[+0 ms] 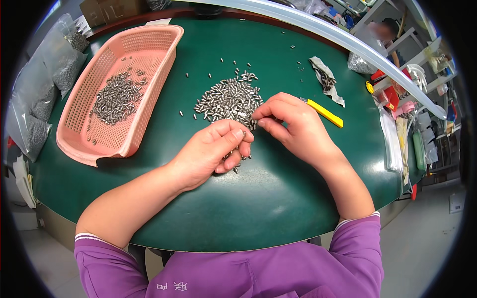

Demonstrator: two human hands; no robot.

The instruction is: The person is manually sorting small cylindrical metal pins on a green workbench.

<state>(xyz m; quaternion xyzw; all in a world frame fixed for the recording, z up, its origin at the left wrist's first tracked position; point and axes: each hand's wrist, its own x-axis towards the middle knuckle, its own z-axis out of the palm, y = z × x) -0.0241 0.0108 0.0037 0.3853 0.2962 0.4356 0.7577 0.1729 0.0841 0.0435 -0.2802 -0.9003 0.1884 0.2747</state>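
Green tabletop (238, 213) bears a heap of small metal parts (223, 102), at 1 o'clock from the left hand (201, 154). That hand is curled, thumb and forefinger pinching one metal part (244, 134) at their tips; a few more lie just below its fingers. At the heap's 4 o'clock edge, the right hand (300, 124) brings its thumb and forefinger close together; whether a part sits between them cannot be made out. At 10 o'clock from the left hand, a pink basket (150, 99) holds more parts. A yellow cutter (325, 113) lies at 2 o'clock just beside the right hand, with a crumpled pale strip (319, 67) beyond it at 1 o'clock. Clear bags (39, 102) of small grey pieces stand at the basket's 9 o'clock.
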